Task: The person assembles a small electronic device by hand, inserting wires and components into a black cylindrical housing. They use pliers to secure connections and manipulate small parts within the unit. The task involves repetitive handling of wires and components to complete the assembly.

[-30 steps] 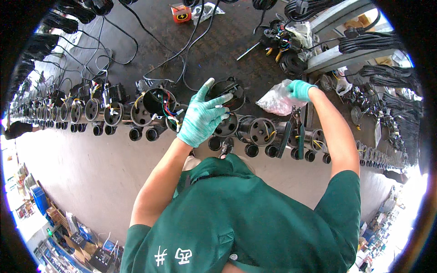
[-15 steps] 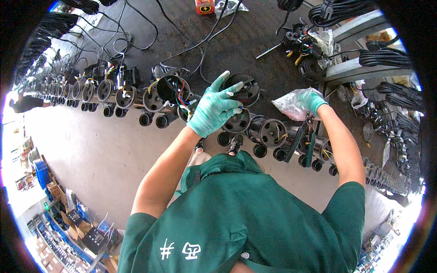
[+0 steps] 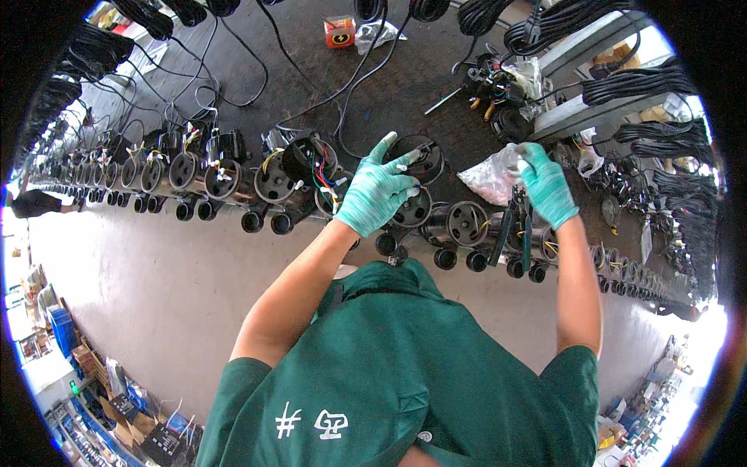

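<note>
My left hand [image 3: 377,191], in a pale green glove with whitish fingertips, has its fingers spread over a black round housing [image 3: 424,159] and the motor below it. Coloured wires [image 3: 320,167] rise from the open black cup at its left. My right hand [image 3: 548,187], gloved alike, is at the upper edge of a clear plastic bag [image 3: 490,177] of small pale parts. Its fingertips are drawn together; what they hold, if anything, is too small to make out. Below that hand, wire pliers [image 3: 512,233] with dark green handles stand at the bench edge.
A long row of black motor housings [image 3: 222,179] lines the bench edge. Black cables [image 3: 272,39] run across the dark bench top [image 3: 311,70]. Coiled cords [image 3: 638,86] hang by a metal frame [image 3: 576,117]. A red box [image 3: 340,33] stands at the back.
My right hand has come out of the plastic bag to its upper edge, wrist swung nearer me. My left hand keeps its place by the housing. The whole view has shifted slightly.
</note>
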Demonstrator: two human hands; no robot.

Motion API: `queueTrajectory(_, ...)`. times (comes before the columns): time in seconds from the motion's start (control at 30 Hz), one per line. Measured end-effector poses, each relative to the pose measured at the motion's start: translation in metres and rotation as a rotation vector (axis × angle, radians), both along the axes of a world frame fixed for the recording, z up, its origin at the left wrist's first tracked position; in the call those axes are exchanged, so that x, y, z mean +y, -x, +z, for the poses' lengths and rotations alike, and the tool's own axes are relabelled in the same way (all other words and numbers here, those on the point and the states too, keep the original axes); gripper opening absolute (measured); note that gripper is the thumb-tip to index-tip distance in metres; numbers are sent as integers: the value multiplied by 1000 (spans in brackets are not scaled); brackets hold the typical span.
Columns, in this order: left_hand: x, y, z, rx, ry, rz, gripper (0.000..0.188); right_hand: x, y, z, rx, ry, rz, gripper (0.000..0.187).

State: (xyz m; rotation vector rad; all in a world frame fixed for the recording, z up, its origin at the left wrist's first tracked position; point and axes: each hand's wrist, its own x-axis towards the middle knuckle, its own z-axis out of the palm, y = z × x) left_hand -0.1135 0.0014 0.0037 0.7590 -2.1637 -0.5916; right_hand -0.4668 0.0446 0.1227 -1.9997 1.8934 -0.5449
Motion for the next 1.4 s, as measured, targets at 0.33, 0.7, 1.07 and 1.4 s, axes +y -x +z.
queueTrajectory(0.33,5,-3,10,-34,41,38,15,56,-160,-49,-691,111,-194,14)
queueTrajectory(0.7,2,-2,9,-33,64,26,15,56,-182,-65,-734,70,-293,12)
queueTrajectory(1.07,3,-2,8,-6,128,12,22,37,-182,-62,-267,120,-167,20)
queueTrajectory(1.4,4,-2,7,20,-89,27,19,106,-88,-19,289,226,-432,66)
